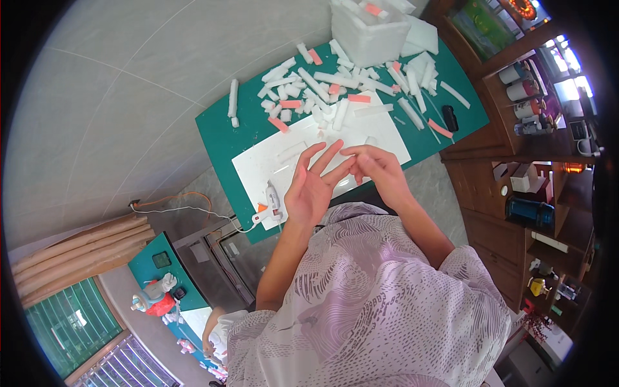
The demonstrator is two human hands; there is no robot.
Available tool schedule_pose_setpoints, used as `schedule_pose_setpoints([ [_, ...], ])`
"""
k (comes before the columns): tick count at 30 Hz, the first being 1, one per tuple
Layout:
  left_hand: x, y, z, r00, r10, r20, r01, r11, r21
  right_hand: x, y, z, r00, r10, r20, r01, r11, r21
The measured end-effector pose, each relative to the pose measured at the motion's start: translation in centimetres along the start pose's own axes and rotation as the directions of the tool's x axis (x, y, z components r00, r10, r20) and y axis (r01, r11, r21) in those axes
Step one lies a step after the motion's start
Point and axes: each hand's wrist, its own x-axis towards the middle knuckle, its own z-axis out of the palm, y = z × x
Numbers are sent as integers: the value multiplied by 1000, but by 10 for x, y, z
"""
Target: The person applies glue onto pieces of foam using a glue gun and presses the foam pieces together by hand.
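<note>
Above the white board (248, 169) on the green table, my left hand (311, 190) is turned palm up with its fingers spread, and it holds nothing. My right hand (382, 171) is close against it on the right. Its fingers are curled together at the tip of one of the left hand's fingers; whether anything small is pinched there I cannot make out. A white glue gun (273, 198) with an orange part lies left of my left hand, its cord running off to the left. Beyond the hands, white foam strips (342, 115) and a pink foam piece (359, 99) lie on the board.
Many white and pink foam scraps (309, 84) cover the far part of the green table (216, 138). A white foam box (371, 39) stands at the back. A black object (449, 118) lies at the right edge. Wooden shelves (480, 122) rise right; another person's arm (209, 329) shows lower left.
</note>
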Motion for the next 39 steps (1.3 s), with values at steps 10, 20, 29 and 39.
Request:
schedule_pose_setpoints([
  [10, -10, -2, -10, 996, -63, -67, 49, 981, -189, 5, 23, -13, 993, 92, 75, -87, 994, -66],
  [20, -14, -1, -8, 996, -12, -92, -24, 926, -377, 1, 6, 2, 986, 35, 165, -8, 987, -159],
  [29, -19, -1, -13, 998, -39, -51, 25, 966, -256, 0, 17, 0, 998, 13, 62, 7, 952, -305],
  [39, -105, 87, -116, 892, 351, -286, -372, 928, -19, 7, 10, -79, 961, 19, -277, -65, 985, -158],
])
